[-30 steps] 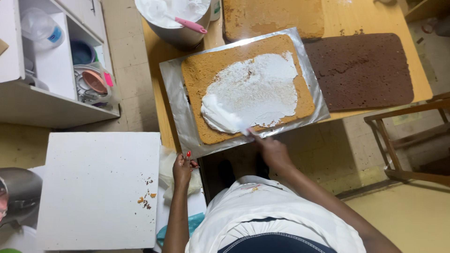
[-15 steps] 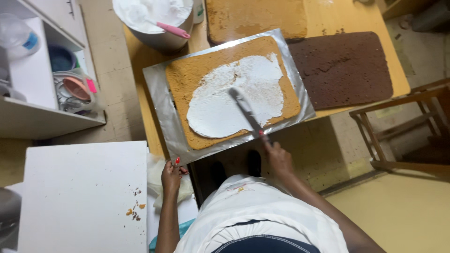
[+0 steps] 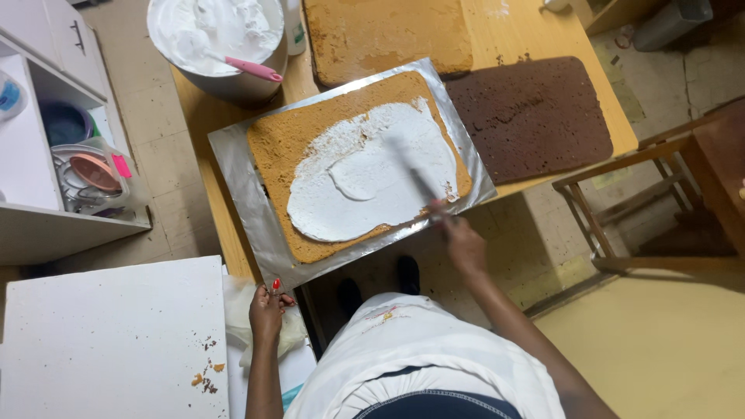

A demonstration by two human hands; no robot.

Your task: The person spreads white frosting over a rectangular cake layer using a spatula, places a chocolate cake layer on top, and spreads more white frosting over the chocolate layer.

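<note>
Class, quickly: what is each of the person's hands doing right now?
Left hand: rests closed on a pale cloth at the table corner.
Right hand: closed on a spatula, blade over the white icing.

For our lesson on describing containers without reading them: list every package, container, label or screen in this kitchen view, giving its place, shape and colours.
Bottle: behind the metal bowl, white, with a green and dark label; only partly seen.
Metal bowl: top left of the table, round, filled with white frosting, pink-handled tool inside.
Clear tubs: on the white shelf at left, round, one with a pinkish lid.
Blue bowl: same shelf, round.
No signs or screens visible.
</note>
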